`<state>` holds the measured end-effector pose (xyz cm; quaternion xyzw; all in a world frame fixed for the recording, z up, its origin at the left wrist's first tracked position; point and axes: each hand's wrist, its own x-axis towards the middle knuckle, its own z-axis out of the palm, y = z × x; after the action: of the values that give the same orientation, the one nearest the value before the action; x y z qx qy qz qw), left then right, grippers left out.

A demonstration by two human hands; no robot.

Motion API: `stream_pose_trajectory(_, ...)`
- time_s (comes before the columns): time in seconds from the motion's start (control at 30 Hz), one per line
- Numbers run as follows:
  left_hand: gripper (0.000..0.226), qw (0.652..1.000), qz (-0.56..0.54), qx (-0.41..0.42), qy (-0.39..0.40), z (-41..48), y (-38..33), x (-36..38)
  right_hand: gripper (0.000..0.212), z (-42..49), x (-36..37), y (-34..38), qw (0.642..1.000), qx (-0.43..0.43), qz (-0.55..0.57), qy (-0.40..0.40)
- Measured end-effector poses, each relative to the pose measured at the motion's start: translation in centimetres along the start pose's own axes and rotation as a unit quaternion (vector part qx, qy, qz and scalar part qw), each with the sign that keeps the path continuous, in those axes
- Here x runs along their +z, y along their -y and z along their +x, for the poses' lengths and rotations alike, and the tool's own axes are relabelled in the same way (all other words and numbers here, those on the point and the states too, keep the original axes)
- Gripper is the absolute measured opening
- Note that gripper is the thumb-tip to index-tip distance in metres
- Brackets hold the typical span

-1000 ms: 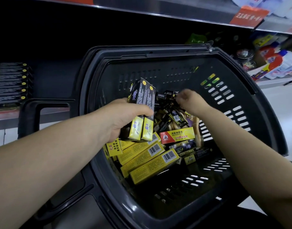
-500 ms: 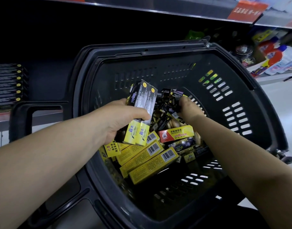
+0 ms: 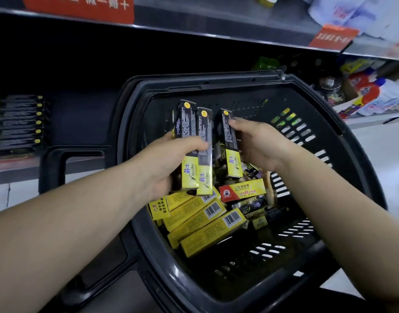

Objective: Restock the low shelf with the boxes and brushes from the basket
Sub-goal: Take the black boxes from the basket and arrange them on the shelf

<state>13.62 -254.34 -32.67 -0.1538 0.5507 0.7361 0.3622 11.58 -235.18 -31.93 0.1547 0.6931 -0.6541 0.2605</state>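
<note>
Dim store shelving fills the background, with a low shelf [image 3: 13, 164] at far left carrying a row of black boxes [image 3: 20, 123]. Directly before you sits a dark plastic basket [image 3: 329, 123]. Your left hand [image 3: 169, 163] curls its fingers round two black-and-yellow boxes [image 3: 188, 132], held upright side by side above the basket's contents. Your right hand [image 3: 259, 143] grips a third box [image 3: 225, 138] of the same kind, just beside the pair. Beneath them, yellow boxes [image 3: 205, 222] with barcodes lie heaped in the basket, a red-and-yellow box [image 3: 243, 190] among them. Bottles [image 3: 370, 93] stand on a shelf at right.
</note>
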Motion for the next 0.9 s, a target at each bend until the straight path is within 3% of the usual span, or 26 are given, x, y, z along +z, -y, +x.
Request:
stream_pose_trajectory(0.13,0.033,0.999,-0.024,0.0,0.034,-1.9,-1.3,-0.4,0.033,-1.3,3.8,1.8,0.998,-0.051,-0.007,0.033)
stream_pose_trajectory(0.3,0.009,0.997,-0.03,0.033,0.063,-4.7,-3.3,-2.8,0.016,-2.2,7.8,3.3,0.99,-0.109,-0.092,-0.003)
stream_pose_trajectory(0.4,0.015,0.997,-0.026,0.041,0.061,-6.4,-3.8,-5.2,0.009,-2.0,10.5,3.8,0.984,-0.123,-0.127,-0.024)
stream_pose_trajectory(0.47,0.009,0.999,-0.022,0.027,0.034,-7.2,-4.6,-6.6,0.008,-1.7,12.5,4.3,0.981,-0.13,-0.138,-0.029)
stream_pose_trajectory(0.57,0.023,1.0,-0.012,0.022,0.014,-8.8,-4.8,-10.0,0.013,-0.9,15.7,5.4,0.979,-0.125,-0.157,-0.027)
stream_pose_trajectory(0.73,0.018,0.998,-0.041,0.017,-0.04,-9.9,-5.2,-16.0,0.021,1.9,21.0,7.6,0.971,-0.092,-0.216,0.038)
stream_pose_trajectory(0.9,0.015,0.986,-0.067,0.018,-0.15,-9.6,-4.5,-22.9,0.007,7.1,26.0,9.1,0.97,-0.077,-0.228,0.037)
